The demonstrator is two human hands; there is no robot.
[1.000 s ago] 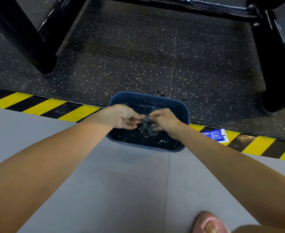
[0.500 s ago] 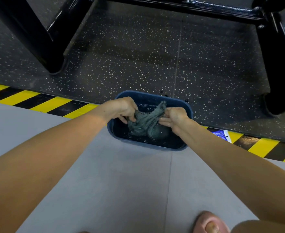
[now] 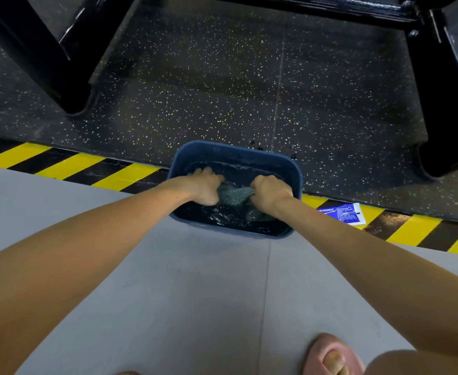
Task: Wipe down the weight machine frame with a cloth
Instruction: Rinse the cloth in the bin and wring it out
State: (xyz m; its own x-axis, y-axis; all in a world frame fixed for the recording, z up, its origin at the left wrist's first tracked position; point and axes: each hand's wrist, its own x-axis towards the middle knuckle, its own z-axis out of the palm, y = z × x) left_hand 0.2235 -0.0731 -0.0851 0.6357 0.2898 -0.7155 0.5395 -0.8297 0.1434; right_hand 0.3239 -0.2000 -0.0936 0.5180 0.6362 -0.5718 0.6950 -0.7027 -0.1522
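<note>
- Both our hands are clamped on the grey-green textured cloth (image 3: 234, 196). The left hand (image 3: 204, 186) grips one end and the right hand (image 3: 269, 192) the other, knuckles up, with the bunched cloth spanning the short gap between them.
- The cloth sits low inside the dark blue rectangular plastic basin (image 3: 236, 151), directly under the hands and over rippled water. We cannot tell whether its lower edge is submerged.
- We judge this to be the rinse-and-wring step, ahead of any wiping. The black metal weight machine frame (image 3: 438, 104) stands well beyond the hands, untouched by the cloth.
- To do it well, we should twist the hands in opposite directions. The cloth should stay over the basin so runoff falls inside, not on the grey floor (image 3: 195, 280) below our wrists.
- We want the cloth damp, not dripping, since a soaked one would probably streak the frame.
- The basin straddles the yellow-and-black striped floor tape (image 3: 73, 163), so a hard pull on its wall could slop water out.
- A blue-and-white sachet (image 3: 341, 212) lies just right of the right hand, outside the basin.
</note>
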